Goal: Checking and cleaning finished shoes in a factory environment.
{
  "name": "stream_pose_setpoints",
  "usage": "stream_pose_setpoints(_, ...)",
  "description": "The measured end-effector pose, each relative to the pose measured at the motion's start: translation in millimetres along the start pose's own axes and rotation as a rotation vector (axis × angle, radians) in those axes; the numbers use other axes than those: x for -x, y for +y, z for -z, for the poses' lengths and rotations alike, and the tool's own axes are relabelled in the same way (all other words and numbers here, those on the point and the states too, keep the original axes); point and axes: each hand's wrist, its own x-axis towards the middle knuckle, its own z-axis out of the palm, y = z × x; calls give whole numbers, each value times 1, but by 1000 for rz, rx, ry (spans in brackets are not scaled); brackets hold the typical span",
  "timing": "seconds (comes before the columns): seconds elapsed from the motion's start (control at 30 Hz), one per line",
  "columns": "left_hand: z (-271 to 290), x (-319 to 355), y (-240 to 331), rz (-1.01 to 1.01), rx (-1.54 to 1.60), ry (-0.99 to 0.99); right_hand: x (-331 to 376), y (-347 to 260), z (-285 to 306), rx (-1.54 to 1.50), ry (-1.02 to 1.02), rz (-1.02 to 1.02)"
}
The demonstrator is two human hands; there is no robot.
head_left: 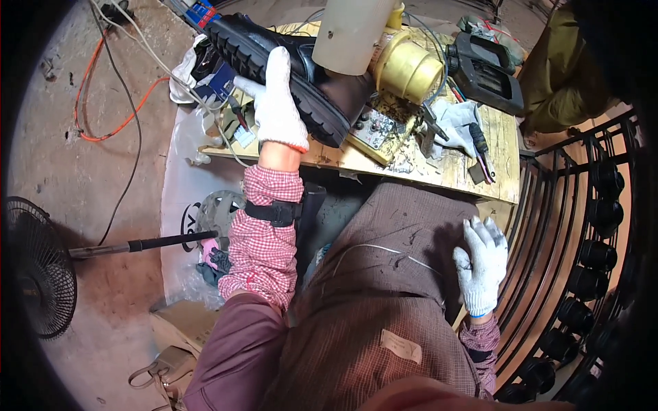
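Note:
My left hand [279, 106], in a white knitted glove, holds a black shoe [322, 113] by its side. The shoe is tilted above the table, its thick lugged sole [257, 68] turned toward my palm. Part of its upper is hidden behind a pale cylinder [353, 34]. Beside the toe a yellow round housing [408, 68] stands on the table. My right hand [483, 264], in a greyish-white glove with darkened fingertips, lies over the edge of the brown apron [384, 253] on my lap. Its fingers are slightly apart and nothing is in them.
The wooden table [504, 157] carries a control box [370, 133], a hammer-like tool [432, 127], a white cloth [456, 120] and a black plastic case [486, 72]. A fan [41, 267] stands left. On the right is a metal rack [548, 205] with black parts. Another person's leg [569, 75] is beyond.

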Motion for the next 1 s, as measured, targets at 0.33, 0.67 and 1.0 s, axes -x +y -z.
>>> stream_pose_setpoints(0.33,29,6,-16,157,29,-105,-129,-73,-11,-190,230,540)
stream_pose_setpoints(0.67,53,53,17,96,-6,81,-76,-65,-34,-84,-429,752)
stream_pose_setpoints(1.0,45,-8,2,325,411,123,57,-3,-20,-342,-188,-90)
